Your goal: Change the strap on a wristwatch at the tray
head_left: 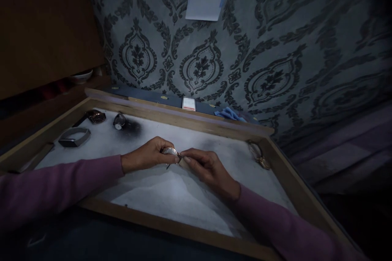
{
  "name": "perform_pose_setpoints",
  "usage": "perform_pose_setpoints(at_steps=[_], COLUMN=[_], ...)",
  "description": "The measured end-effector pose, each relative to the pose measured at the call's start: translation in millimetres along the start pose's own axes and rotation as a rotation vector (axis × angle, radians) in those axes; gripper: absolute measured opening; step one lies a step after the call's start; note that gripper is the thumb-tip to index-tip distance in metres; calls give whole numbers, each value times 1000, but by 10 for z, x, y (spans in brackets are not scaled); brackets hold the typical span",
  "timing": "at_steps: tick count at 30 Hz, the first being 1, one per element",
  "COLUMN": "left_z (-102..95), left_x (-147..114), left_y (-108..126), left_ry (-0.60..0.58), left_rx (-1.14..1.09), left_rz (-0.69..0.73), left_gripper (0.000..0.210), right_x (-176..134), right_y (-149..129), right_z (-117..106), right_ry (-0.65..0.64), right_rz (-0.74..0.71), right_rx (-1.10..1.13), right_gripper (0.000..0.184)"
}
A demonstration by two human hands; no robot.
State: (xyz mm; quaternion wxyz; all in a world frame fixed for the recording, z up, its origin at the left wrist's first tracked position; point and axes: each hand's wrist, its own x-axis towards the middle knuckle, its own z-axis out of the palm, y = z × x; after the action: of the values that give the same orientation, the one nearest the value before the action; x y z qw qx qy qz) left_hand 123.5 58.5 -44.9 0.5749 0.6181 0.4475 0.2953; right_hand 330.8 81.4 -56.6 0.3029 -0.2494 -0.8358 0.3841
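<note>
My left hand (pixel 153 155) grips a round wristwatch (pixel 170 151) with a shiny rim, held a little above the white floor of a shallow wooden tray (pixel 147 210). The thumb and fingers are wrapped around its case. Close against the watch's right side, my right hand (pixel 208 167) pinches a small part at its edge, possibly the strap end or a thin tool; the fingers hide most of it. A thin dark piece hangs under the watch.
At the tray's left lie a grey band watch (pixel 74 137), a brown watch (pixel 95 116) and a small dark watch (pixel 119 121). A gold-toned watch (pixel 259 155) lies at the right. Behind the rim are a blue cloth (pixel 229 114) and a small white box (pixel 188 104).
</note>
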Motion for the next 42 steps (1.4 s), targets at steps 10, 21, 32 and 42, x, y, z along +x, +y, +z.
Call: perform_pose_setpoints(at_steps=[10,21,32,42], left_z=[-25,-43,-51,-42], left_x=[6,4,5,-1], left_y=[-47,-56,-95,-52], left_ry=[-50,-56,-87,-58], left_rx=[53,84,68,65], left_rz=[53,47,59,38], left_gripper=[37,37,36,36], right_x=[-8,-30,-31,-14], right_y=[3,19,15,-8], right_z=[31,64,40,10], right_ry=[-37,10,-27,-27], right_rz=[88,-41,-74,-34], right_rx=[106,-104,-121,-99], right_gripper=[30,25,23,25])
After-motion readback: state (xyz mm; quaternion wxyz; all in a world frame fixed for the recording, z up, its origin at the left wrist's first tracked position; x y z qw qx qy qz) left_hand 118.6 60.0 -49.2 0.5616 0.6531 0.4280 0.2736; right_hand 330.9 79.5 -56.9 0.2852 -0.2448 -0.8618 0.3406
